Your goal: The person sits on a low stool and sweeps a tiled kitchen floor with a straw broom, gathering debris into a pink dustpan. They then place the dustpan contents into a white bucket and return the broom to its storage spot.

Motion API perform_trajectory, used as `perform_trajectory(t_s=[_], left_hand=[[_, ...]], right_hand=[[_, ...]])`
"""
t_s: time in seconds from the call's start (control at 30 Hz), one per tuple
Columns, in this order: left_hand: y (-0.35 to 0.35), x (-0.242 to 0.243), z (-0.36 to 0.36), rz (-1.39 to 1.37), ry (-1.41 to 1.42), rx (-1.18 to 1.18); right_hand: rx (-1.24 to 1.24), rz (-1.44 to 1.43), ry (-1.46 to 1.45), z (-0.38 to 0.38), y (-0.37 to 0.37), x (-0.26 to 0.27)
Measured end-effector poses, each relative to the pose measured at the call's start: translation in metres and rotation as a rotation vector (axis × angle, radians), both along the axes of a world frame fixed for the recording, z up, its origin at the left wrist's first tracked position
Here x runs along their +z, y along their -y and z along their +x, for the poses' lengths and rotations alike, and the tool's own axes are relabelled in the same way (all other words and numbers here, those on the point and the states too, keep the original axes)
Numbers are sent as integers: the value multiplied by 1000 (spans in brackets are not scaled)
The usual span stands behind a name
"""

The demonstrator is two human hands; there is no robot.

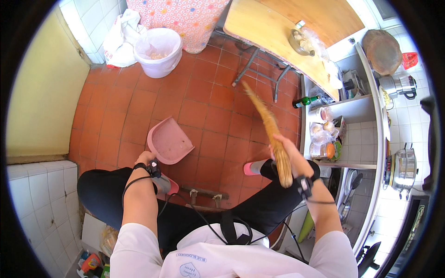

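My right hand (292,156) grips a straw hand broom (269,125) above my bent knee. Its bound butt end points back toward me, while its thin brush end reaches out over the floor toward the folding table's legs. On the left, my left hand (147,158) is closed at the back edge of a pink plastic dustpan (172,140); the fingers and the grip itself are partly hidden. The dustpan's open side faces right, and a few dark specks show inside it. Reddish floor tiles (212,118) lie between the two hands.
A lined white bucket (158,55) stands beside a white plastic bag (123,38). Ahead is a wooden folding table (264,24) bearing a metal bowl (300,43). A green bottle (306,101) stands by the shelves (358,104) at right. A low wooden stool (205,193) lies between my feet.
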State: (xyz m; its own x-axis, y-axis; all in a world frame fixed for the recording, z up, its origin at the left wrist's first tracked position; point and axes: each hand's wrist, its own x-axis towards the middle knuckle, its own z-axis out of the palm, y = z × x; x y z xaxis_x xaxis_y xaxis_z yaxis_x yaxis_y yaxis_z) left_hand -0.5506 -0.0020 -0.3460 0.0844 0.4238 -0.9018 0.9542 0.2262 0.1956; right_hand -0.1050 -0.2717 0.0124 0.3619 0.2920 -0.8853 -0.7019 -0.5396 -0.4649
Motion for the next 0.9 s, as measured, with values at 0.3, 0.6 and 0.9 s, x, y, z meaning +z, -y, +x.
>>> perform_trajectory(t_s=[0.3, 0.6, 0.9], left_hand=[[-1, -3, 7, 160, -9, -133], [-3, -7, 6, 151, 29, -100], [-2, 10, 19, 153, -42, -97]], right_hand=[[-257, 81, -48, 108, -10, -100], [370, -51, 136, -56, -1, -35], [578, -45, -140, -150, 8, 54]])
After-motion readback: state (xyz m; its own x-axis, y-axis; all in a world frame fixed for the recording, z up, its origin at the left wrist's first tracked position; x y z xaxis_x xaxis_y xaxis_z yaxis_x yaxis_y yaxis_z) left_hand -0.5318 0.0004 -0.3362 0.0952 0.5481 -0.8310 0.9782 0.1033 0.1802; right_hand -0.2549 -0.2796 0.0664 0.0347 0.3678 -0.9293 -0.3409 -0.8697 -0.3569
